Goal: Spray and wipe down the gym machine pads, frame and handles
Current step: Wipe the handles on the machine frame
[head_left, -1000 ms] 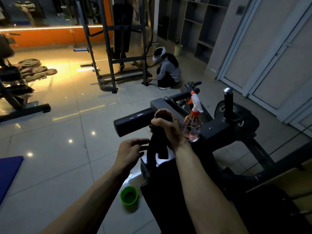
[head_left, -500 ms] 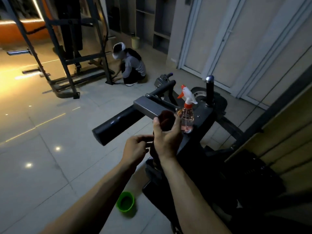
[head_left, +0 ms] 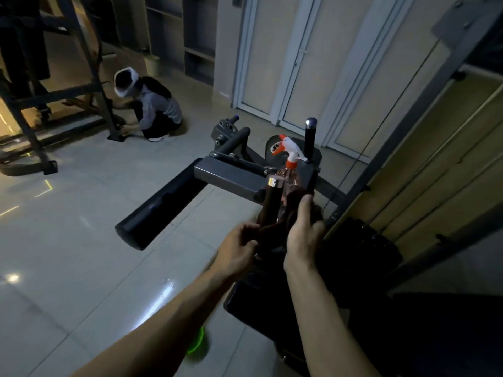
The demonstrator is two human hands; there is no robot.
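Our left hand (head_left: 239,250) curls its fingers round the lower end of a dark cloth (head_left: 268,235). Our right hand (head_left: 302,235) grips the upper part of the same cloth, thumb pointing up and away from us. Between the two hands the cloth wraps the base of an upright handle (head_left: 270,205), a dark grip with a bright metal cap on top, which rises just beyond the left hand's knuckles.

Just beyond the right hand, past the handle's cap, a spray bottle (head_left: 291,159) with a white and orange trigger head stands upright on the machine; neither hand touches it. Beyond the left hand runs the grey square tube of the frame (head_left: 228,172). From its end a black roller pad (head_left: 156,210) slants out to the left of the left hand. Past the bottle and a little to the right, a second handle (head_left: 310,137) stands upright, also capped in metal.

Under our left forearm a green bowl (head_left: 197,344) lies on the tiled floor (head_left: 81,268), partly hidden by the arm and blurred. Far beyond the left hand a person (head_left: 155,110) crouches at the foot of a dark metal rack (head_left: 100,99). Well beyond the right hand stand pale double doors (head_left: 294,63).
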